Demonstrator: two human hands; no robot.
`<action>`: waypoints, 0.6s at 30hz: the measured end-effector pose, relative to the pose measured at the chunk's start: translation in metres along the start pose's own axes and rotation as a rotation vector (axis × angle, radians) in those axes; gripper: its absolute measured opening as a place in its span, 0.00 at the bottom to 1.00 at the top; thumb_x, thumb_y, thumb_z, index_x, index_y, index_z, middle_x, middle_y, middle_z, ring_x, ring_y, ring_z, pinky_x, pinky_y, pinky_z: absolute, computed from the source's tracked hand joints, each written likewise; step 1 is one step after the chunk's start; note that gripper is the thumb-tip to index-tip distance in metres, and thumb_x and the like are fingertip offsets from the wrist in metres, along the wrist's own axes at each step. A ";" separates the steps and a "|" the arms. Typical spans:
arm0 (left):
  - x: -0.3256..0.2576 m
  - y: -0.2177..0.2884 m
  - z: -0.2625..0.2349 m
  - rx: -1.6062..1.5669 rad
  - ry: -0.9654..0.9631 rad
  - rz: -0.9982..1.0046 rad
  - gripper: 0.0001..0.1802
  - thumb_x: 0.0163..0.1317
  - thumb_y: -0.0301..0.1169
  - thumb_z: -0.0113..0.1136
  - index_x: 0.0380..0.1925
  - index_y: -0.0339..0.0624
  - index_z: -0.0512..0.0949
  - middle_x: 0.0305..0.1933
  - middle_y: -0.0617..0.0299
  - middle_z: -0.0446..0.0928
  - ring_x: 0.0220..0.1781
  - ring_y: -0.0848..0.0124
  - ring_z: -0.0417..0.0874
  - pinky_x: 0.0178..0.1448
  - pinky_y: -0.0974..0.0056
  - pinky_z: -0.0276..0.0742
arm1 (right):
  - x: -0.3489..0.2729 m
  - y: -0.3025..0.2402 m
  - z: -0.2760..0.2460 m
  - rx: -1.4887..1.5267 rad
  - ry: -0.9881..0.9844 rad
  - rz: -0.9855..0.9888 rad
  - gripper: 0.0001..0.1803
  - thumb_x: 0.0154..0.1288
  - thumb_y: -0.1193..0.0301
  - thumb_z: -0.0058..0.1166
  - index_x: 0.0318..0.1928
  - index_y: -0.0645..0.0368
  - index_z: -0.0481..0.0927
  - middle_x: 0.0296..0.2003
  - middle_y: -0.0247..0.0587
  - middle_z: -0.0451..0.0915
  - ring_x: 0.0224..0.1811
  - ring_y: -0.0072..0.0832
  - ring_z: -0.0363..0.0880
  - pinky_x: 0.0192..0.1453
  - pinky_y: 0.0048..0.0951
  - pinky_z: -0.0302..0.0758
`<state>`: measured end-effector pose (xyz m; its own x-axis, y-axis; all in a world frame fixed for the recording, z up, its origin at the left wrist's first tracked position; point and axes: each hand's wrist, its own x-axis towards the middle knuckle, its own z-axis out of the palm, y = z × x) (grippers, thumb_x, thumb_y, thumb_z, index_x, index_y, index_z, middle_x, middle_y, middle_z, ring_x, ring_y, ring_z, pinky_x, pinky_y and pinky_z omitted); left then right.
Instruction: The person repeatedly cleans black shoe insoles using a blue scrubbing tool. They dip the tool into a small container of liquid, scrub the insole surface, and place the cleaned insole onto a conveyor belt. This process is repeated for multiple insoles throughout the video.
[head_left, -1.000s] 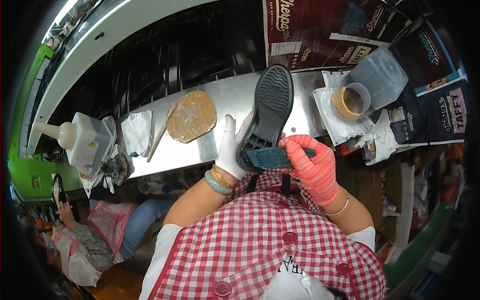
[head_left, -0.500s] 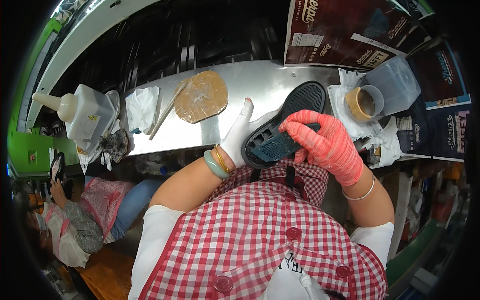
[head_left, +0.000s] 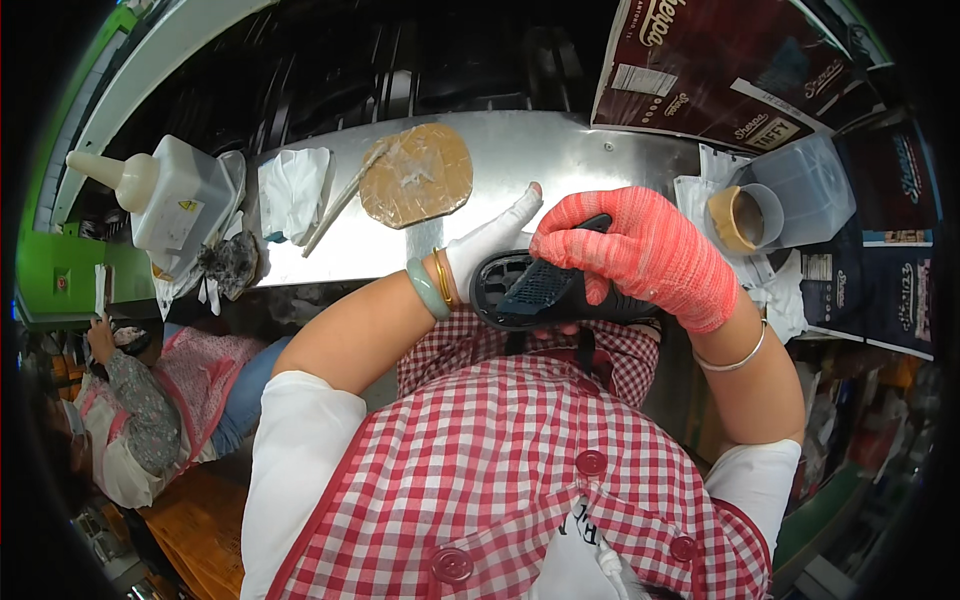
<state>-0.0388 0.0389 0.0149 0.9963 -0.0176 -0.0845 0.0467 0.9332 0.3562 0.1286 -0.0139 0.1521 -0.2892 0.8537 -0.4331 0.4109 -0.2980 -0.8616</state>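
Far left on the steel bench (head_left: 560, 150) stands a white glue bottle (head_left: 165, 195), then a crumpled cloth (head_left: 293, 190) and a brown round pad (head_left: 418, 175). The white-gloved left hand (head_left: 490, 245) cups the black shoe sole (head_left: 530, 292) from behind, thumb raised. The red-gloved right hand (head_left: 640, 255) presses down on it near the chest, fingers together. A small cup (head_left: 745, 218) sits at the right.

Left hand (head_left: 490, 245): white glove, green and gold bangles. Right hand (head_left: 640, 255): red knit glove, silver bangle. Red-checked apron, white sleeves.
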 end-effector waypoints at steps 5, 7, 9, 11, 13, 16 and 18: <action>0.001 0.002 -0.001 0.121 0.264 -0.015 0.53 0.54 0.75 0.29 0.63 0.38 0.61 0.53 0.41 0.73 0.38 0.44 0.82 0.36 0.52 0.84 | 0.001 0.010 -0.010 0.019 -0.061 -0.024 0.14 0.59 0.64 0.56 0.38 0.62 0.82 0.30 0.33 0.81 0.20 0.16 0.73 0.27 0.18 0.71; -0.002 0.005 0.006 0.122 0.269 -0.092 0.57 0.50 0.78 0.30 0.65 0.38 0.59 0.55 0.42 0.72 0.37 0.44 0.82 0.33 0.51 0.84 | -0.005 0.014 -0.017 0.023 -0.071 -0.023 0.14 0.58 0.64 0.57 0.38 0.62 0.82 0.30 0.34 0.81 0.21 0.16 0.73 0.28 0.18 0.72; -0.007 0.010 0.010 0.197 0.211 -0.135 0.59 0.49 0.78 0.29 0.64 0.37 0.59 0.55 0.43 0.73 0.40 0.48 0.82 0.37 0.51 0.84 | -0.012 0.021 -0.023 0.027 -0.049 -0.018 0.14 0.58 0.64 0.57 0.37 0.62 0.82 0.31 0.34 0.81 0.21 0.17 0.73 0.29 0.18 0.72; -0.009 0.011 0.007 0.251 0.150 -0.150 0.59 0.50 0.78 0.28 0.65 0.36 0.58 0.58 0.43 0.70 0.47 0.51 0.81 0.43 0.47 0.82 | -0.020 0.032 -0.028 0.079 -0.029 -0.020 0.14 0.58 0.64 0.57 0.37 0.63 0.82 0.31 0.34 0.81 0.22 0.18 0.74 0.29 0.18 0.72; -0.005 0.009 0.000 0.205 0.166 -0.145 0.58 0.51 0.77 0.28 0.66 0.36 0.56 0.61 0.43 0.67 0.49 0.51 0.80 0.44 0.47 0.82 | -0.030 0.044 -0.033 0.078 0.014 -0.011 0.13 0.58 0.66 0.55 0.37 0.62 0.83 0.30 0.34 0.81 0.22 0.17 0.73 0.30 0.18 0.72; -0.003 0.007 -0.004 0.105 0.160 -0.083 0.52 0.58 0.71 0.30 0.66 0.34 0.54 0.65 0.44 0.62 0.54 0.52 0.77 0.48 0.46 0.80 | -0.048 0.066 -0.039 0.143 0.120 -0.020 0.12 0.59 0.67 0.54 0.37 0.62 0.83 0.29 0.34 0.81 0.22 0.16 0.73 0.28 0.16 0.69; -0.002 0.008 0.008 0.114 0.218 0.006 0.49 0.62 0.67 0.33 0.66 0.33 0.53 0.65 0.44 0.62 0.54 0.53 0.77 0.49 0.46 0.79 | -0.066 0.068 -0.046 0.184 0.236 -0.002 0.11 0.59 0.67 0.54 0.37 0.61 0.83 0.29 0.33 0.81 0.21 0.15 0.73 0.27 0.15 0.68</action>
<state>-0.0395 0.0437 0.0249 0.9578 0.0776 -0.2768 0.0609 0.8862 0.4592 0.2157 -0.0706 0.1344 -0.0719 0.9235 -0.3768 0.2411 -0.3505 -0.9050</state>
